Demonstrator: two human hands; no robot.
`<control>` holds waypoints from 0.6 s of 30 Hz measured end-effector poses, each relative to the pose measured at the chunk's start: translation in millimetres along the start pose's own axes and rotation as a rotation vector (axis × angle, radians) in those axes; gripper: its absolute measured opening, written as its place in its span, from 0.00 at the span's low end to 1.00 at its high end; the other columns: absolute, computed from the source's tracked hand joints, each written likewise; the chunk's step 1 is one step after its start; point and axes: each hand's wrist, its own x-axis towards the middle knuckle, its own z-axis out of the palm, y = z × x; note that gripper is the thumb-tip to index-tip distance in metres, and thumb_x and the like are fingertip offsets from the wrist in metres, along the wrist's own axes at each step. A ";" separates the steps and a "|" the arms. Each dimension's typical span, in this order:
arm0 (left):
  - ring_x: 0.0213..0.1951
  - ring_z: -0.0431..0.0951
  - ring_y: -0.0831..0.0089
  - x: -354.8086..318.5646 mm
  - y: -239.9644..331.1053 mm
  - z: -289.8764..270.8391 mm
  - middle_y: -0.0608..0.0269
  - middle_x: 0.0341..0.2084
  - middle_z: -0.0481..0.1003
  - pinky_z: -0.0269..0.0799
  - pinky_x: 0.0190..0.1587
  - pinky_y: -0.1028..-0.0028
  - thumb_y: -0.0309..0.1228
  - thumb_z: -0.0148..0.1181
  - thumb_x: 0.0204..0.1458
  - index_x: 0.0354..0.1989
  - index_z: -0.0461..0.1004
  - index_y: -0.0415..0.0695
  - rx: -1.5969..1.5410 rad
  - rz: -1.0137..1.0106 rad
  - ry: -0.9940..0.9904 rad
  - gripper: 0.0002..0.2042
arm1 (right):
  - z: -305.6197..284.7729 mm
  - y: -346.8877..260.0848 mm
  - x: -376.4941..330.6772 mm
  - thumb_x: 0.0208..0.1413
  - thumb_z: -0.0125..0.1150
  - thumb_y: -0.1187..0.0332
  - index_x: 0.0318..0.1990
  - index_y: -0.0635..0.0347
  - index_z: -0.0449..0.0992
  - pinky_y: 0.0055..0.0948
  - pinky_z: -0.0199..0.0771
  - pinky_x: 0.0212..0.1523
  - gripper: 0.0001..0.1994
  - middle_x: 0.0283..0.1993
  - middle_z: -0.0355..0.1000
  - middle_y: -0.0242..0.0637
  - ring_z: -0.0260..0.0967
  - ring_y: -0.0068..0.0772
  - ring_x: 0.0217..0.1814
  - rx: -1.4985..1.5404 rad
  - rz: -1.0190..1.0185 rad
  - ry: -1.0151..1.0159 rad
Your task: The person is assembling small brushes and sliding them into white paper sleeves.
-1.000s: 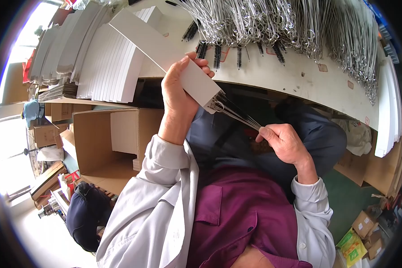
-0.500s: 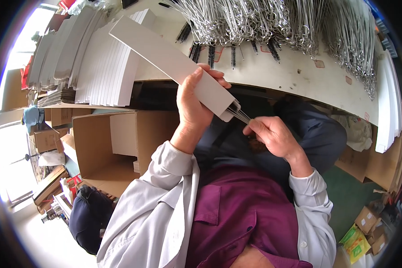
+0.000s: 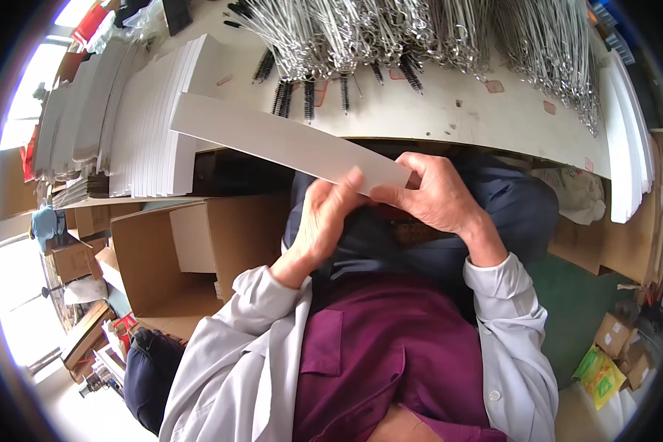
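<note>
The desk stretches across the top of the view, heaped with a tangle of wire brushes, their black bristle tips poking out toward the near edge, and white card stacks stand fanned on edge at the left end. Below that, an open cardboard box sits by the person's left knee. Now to the action: the long white card sleeve has swung down from where it was held half a second ago and lies flatter, slanting from upper left to lower right just in front of the desk edge, over the lap. The thin wires that stuck out of its lower end a second ago are gone from sight, so by my reading they have gone inside the sleeve and the filling of this one looks about finished. The left hand has slid to the near end, fingers curled against the card's edge, and the right hand has come up to meet it, its grip pinched shut on the sleeve's lower corner. The sleeve itself looks plain, stiff, matte white, narrow and unmarked, with crisp straight edges.
</note>
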 end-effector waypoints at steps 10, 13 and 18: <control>0.55 0.74 0.46 -18.4 44.0 30.4 0.45 0.55 0.73 0.70 0.60 0.51 0.28 0.74 0.41 0.62 0.68 0.35 1.728 0.735 -0.452 0.35 | -26.8 -32.8 -16.4 0.50 0.77 0.45 0.36 0.69 0.81 0.40 0.78 0.36 0.29 0.29 0.80 0.52 0.82 0.47 0.32 -0.380 0.122 -0.158; 0.41 0.77 0.52 -3.5 25.4 13.7 0.52 0.38 0.74 0.75 0.47 0.57 0.30 0.73 0.40 0.56 0.70 0.38 1.716 0.621 -0.522 0.31 | -16.3 -33.6 -16.7 0.49 0.76 0.46 0.36 0.68 0.81 0.45 0.79 0.41 0.27 0.32 0.80 0.55 0.81 0.56 0.39 -0.525 0.103 -0.224; 0.33 0.80 0.55 0.7 8.2 0.9 0.57 0.30 0.74 0.76 0.33 0.58 0.30 0.73 0.39 0.41 0.69 0.43 1.747 0.536 -0.533 0.21 | -9.0 -29.4 -20.6 0.50 0.74 0.46 0.33 0.66 0.79 0.47 0.80 0.43 0.26 0.32 0.79 0.53 0.80 0.58 0.41 -0.651 0.068 -0.189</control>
